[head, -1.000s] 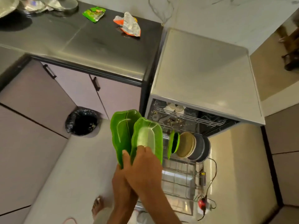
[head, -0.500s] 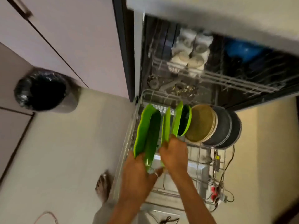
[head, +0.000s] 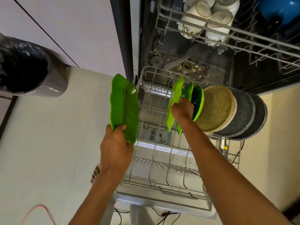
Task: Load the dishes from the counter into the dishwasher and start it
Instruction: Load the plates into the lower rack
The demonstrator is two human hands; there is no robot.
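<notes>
At frame centre the right hand (head: 182,110) grips a green plate (head: 176,95) on edge in the lower rack (head: 162,189), touching the green dishes (head: 198,101) racked there, so a crooked push could topple them, while the left hand (head: 116,144), clamped on a leaf plate (head: 123,104) left of centre, might clip the rack's rim

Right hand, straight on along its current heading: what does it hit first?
Probably the far wire rim of the lower rack: the right hand, gripping a green leaf plate, points that way, left of the green plates already racked. Depth is unclear, so this is a guess.
</notes>
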